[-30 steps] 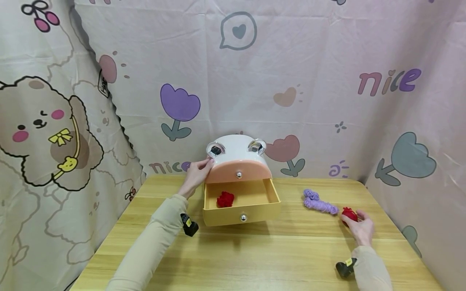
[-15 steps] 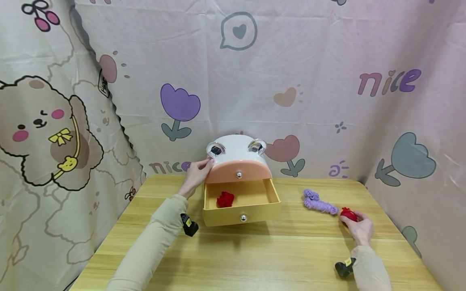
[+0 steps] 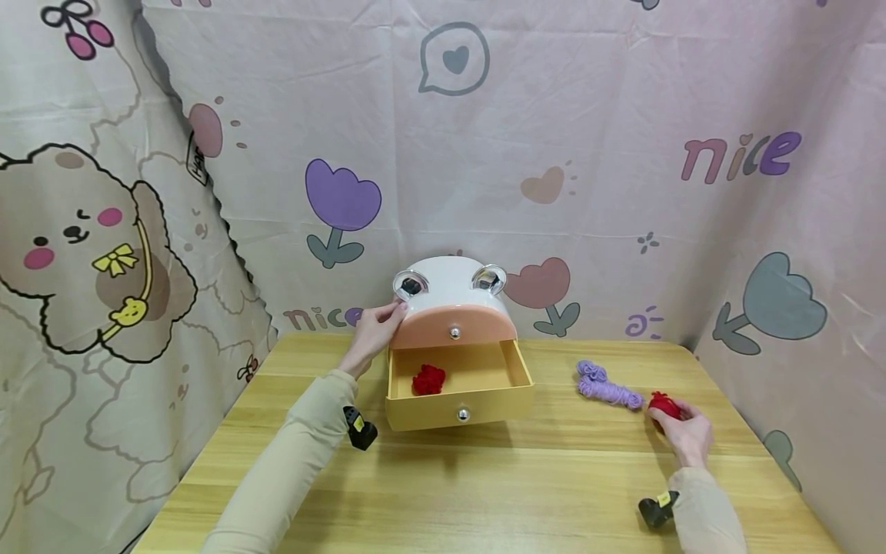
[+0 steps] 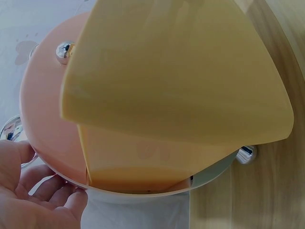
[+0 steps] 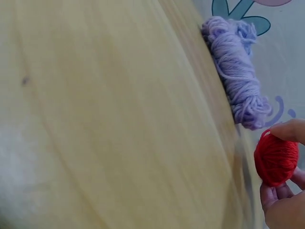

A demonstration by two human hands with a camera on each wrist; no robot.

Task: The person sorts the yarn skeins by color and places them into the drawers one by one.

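My left hand (image 3: 374, 335) holds the upper left side of a frog-faced drawer box (image 3: 450, 281), white on top with silvery eyes. In the left wrist view, the thumb and curled fingers (image 4: 55, 188) are at the edge of its peach upper drawer (image 4: 47, 95). The yellow lower drawer (image 3: 425, 415) is pulled out, and a small red yarn bundle (image 3: 428, 380) lies inside at the left. Far to the right, my right hand (image 3: 688, 438) grips a red ball of yarn (image 5: 276, 160) between thumb and fingers, partly covering it.
A lilac yarn skein (image 3: 609, 391) lies on the wooden table (image 3: 554, 492), just left of the red ball. Behind the box hangs a printed curtain (image 3: 457, 154), with more fabric along both sides. Black wrist cameras (image 3: 361, 429) are strapped to both sleeves.
My right hand and the red ball of yarn have shifted only very slightly. The left hand, the box and its drawers stay put.
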